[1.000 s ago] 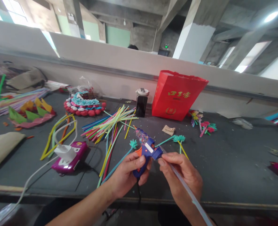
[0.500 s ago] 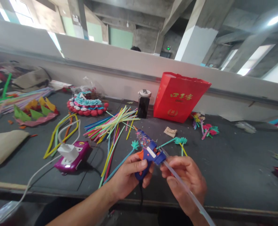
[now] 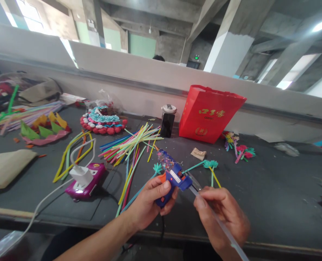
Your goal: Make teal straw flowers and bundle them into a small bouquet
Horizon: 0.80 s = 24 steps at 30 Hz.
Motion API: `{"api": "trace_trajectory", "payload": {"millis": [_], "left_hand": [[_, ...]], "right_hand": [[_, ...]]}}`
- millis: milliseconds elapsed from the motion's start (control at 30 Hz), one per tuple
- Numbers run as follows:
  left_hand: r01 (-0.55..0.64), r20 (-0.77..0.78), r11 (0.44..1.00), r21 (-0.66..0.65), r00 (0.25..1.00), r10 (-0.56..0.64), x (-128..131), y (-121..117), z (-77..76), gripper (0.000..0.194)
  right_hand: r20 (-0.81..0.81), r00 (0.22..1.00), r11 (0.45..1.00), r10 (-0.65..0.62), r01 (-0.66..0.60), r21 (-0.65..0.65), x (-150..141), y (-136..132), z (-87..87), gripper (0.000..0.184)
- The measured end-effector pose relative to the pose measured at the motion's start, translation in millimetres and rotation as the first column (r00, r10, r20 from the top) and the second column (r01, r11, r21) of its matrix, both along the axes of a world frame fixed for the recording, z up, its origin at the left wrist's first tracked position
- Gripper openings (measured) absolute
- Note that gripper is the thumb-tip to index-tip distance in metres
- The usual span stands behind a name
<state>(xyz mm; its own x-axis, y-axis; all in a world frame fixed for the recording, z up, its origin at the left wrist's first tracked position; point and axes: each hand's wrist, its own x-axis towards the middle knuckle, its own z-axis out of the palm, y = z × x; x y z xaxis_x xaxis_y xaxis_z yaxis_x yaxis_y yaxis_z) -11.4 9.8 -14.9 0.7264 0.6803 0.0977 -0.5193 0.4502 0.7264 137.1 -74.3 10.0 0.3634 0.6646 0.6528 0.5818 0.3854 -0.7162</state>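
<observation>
My left hand [image 3: 147, 203] is wrapped round the handle of a blue glue gun [image 3: 170, 172] with an orange trigger and a lit red lamp, its nozzle pointing away from me. My right hand [image 3: 223, 214] pinches a long clear glue stick [image 3: 220, 226] whose front end sits at the back of the gun. Both hands hover just above the near part of the dark table [image 3: 272, 188]. Green-headed paper flowers on sticks [image 3: 211, 165] lie just beyond the gun.
A fan of coloured straws [image 3: 128, 145] lies ahead left. A purple power strip with a white plug [image 3: 86, 179] sits at left. A red bag [image 3: 211, 114], a dark bottle [image 3: 167, 121], a bead ornament [image 3: 102, 121] and folded paper shapes [image 3: 45, 127] stand farther back.
My right hand has slid back along the glue stick, a little away from the gun. The left hand and gun have barely moved.
</observation>
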Motion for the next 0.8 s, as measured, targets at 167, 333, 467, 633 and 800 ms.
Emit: {"api": "trace_trajectory", "payload": {"millis": [167, 333, 467, 633, 800], "left_hand": [[0.002, -0.004, 1.000, 0.001, 1.000, -0.002, 0.3, -0.9, -0.3, 0.024], [0.007, -0.012, 1.000, 0.016, 1.000, -0.007, -0.5, -0.4, -1.0, 0.024], [0.000, -0.019, 1.000, 0.020, 1.000, 0.000, -0.1, 0.4, -0.8, 0.023], [-0.001, -0.029, 1.000, 0.021, 1.000, 0.002, -0.7, 0.0, 0.8, 0.024], [-0.001, -0.025, 1.000, 0.019, 1.000, 0.001, -1.1, -1.7, 3.9, 0.025]], "right_hand": [[-0.025, 0.999, 0.999, 0.027, -0.027, 0.024, -1.0, -0.5, -0.9, 0.007], [-0.030, 0.999, 1.000, 0.021, -0.021, 0.003, -0.8, -0.8, -2.1, 0.007], [-0.039, 0.999, 1.000, 0.006, -0.007, -0.012, -1.5, -1.5, -1.5, 0.008], [-0.059, 0.998, 1.000, -0.021, 0.020, -0.018, -3.7, -2.0, -0.3, 0.011], [-0.088, 0.996, 0.998, -0.028, 0.022, -0.065, -4.5, -4.2, -2.3, 0.013]]}}
